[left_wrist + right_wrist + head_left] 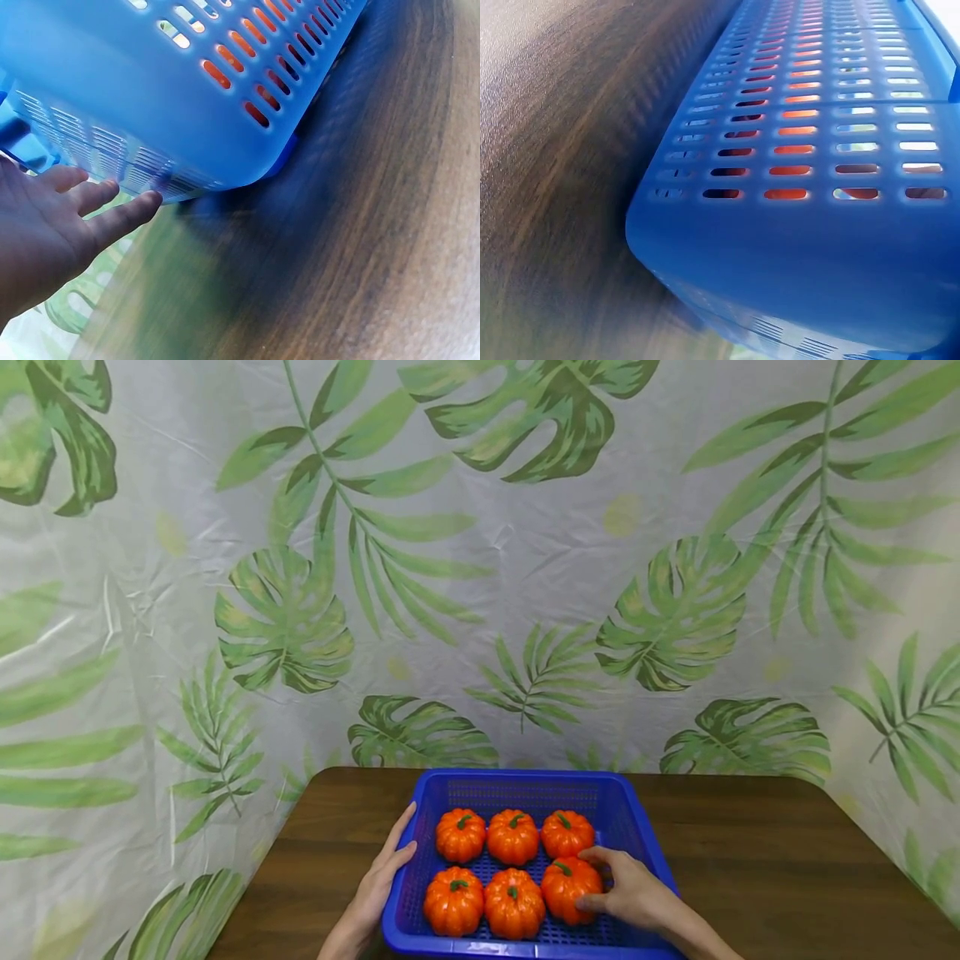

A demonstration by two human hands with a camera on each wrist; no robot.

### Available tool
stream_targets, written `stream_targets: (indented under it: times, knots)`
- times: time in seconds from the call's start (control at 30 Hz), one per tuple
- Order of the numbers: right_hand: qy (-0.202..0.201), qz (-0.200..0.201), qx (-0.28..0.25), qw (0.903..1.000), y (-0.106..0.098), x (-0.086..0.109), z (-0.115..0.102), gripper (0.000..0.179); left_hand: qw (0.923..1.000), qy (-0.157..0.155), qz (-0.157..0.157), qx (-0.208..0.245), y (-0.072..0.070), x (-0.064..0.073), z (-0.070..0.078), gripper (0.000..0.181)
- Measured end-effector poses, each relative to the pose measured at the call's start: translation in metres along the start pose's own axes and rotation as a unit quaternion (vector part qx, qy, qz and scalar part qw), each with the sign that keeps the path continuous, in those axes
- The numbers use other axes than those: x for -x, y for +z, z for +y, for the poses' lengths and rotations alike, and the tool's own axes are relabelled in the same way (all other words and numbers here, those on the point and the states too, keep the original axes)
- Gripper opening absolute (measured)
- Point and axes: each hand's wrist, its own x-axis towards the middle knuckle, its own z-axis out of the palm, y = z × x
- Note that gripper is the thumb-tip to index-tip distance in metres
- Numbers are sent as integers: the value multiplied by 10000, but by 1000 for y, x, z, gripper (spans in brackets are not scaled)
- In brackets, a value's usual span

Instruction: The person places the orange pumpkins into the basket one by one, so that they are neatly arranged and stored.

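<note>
**Two hands at a blue basket of six pumpkins**

A person's left hand (378,881) lies flat along the outside of the left wall of a blue basket (645,852), fingers (120,217) straight and slightly spread, touching the slotted plastic and gripping nothing. The right hand (626,889) reaches inside the basket, its fingers and thumb curled round the front right pumpkin (566,887). The basket sits on a dark wooden table (765,868), near its front edge. I count six small orange pumpkins with green stems, in two rows of three. One basket, one table. A leaf-printed curtain (480,568) hangs behind.
</note>
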Motion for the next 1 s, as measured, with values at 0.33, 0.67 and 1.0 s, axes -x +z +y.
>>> stream_targets:
  times: [0.33, 0.67, 1.0]
  knots:
    - [-122, 154, 19, 9998, 3, 2, 2, 61, 10000, -5, -20, -8, 1, 0, 1, 60]
    - [274, 509, 272, 9980, 3, 2, -4, 60, 10000, 32, 37, -46, 1, -2, -1, 61]
    - [-41, 834, -1264, 9885, -20, 15, -11, 52, 9979, 183, 330, -524, -1, -2, 3, 62]
